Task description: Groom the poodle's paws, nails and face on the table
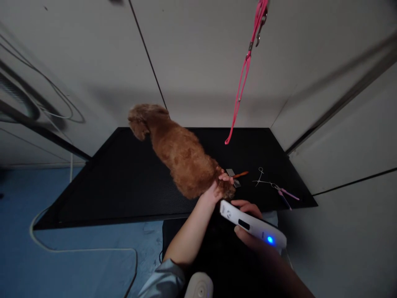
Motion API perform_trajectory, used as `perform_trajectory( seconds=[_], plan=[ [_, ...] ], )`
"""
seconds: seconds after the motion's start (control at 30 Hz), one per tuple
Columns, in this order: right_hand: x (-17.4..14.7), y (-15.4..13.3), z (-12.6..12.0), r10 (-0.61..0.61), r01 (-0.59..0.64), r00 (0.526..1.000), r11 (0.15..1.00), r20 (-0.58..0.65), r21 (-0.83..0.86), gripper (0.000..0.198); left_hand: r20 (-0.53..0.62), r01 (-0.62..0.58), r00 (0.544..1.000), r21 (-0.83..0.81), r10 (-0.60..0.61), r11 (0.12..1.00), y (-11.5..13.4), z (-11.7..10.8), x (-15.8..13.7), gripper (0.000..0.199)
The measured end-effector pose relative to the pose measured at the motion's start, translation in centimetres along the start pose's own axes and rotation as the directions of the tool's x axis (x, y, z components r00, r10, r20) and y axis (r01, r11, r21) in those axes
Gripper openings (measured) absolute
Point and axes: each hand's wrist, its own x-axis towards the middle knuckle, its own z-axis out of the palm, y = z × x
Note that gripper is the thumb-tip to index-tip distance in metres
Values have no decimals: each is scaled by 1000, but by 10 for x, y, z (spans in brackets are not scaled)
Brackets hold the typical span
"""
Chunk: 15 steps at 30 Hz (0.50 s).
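Note:
A curly brown dog (182, 159) stands on the black table (124, 186), its head toward the far left and its rear toward me. My left hand (221, 184) is closed around a hind leg (228, 191) at the dog's rear, fingers wrapped over the fur. A white hair clipper (257, 227) with a lit blue light lies in the grip of my right hand (249, 208). The clipper's blade end points left, just below the held leg and close to my left wrist. Whether the blade touches fur I cannot tell.
Right of the dog lie a brush with an orange handle (241, 175), thin metal forceps (261, 181) and pink-handled nail clippers (287, 193). A pink grooming loop (242, 78) hangs above the table. A white device (200, 285) shows at the bottom; a cable (83, 250) crosses the blue floor.

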Motion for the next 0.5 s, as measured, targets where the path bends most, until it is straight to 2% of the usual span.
perform_trajectory(
  seconds=[0.07, 0.1, 0.2, 0.3, 0.33, 0.4, 0.47, 0.5],
  plan=[
    [-2, 0, 2, -28, 6, 984, 992, -174, -125, 30, 10, -16, 1000, 14, 15, 1000, 0, -1, 1, 43],
    [-2, 1, 5, -33, -3, 979, 985, -200, -174, 31, 19, -19, 1000, 20, 19, 1000, 0, -1, 2, 43],
    [1, 4, 12, -36, -1, 989, 970, -145, -243, 35, 33, -20, 999, 25, 19, 999, 0, -3, 4, 43],
    [5, 6, 14, -96, 54, 986, 959, -139, -280, 38, 25, -5, 1000, 28, 4, 1000, 0, -4, 4, 43],
    [6, 6, 12, -99, 64, 989, 957, -113, -283, 39, 24, 0, 1000, 29, 0, 1000, 1, -4, 4, 42],
    [6, 6, 6, -75, 81, 997, 964, 32, -252, 39, 24, 5, 1000, 33, -6, 999, 2, -4, 4, 39],
    [4, 6, -4, -70, 103, 979, 980, 190, -168, 41, 26, 5, 1000, 36, -6, 999, 3, -4, 4, 38],
    [3, 8, -9, -88, 120, 973, 982, 214, -144, 41, 25, 4, 1000, 38, -5, 999, 3, -4, 4, 39]
  ],
)
